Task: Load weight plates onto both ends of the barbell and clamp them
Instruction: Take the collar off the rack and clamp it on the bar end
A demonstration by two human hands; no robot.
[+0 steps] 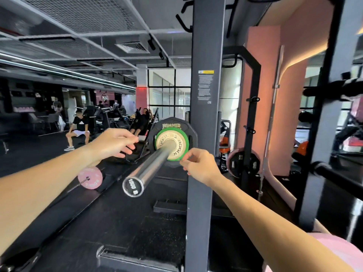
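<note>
The chrome barbell sleeve [149, 165] points toward me, its end cap near the centre of the view. A small green-rimmed plate [177, 142] sits on the sleeve against a larger black plate [169, 124] behind it. My right hand [200, 165] is at the green plate's lower right edge, its curled fingertips touching or pinching the rim. My left hand [114, 144] hovers to the left of the plates, fingers loosely bent, holding nothing. No clamp is visible on the sleeve.
A dark rack upright [204, 134] stands just right of the sleeve. On the floor at left lies another bar with a pink plate [90, 177]. More plates hang on a rack at right [243, 163]. People exercise in the background at left.
</note>
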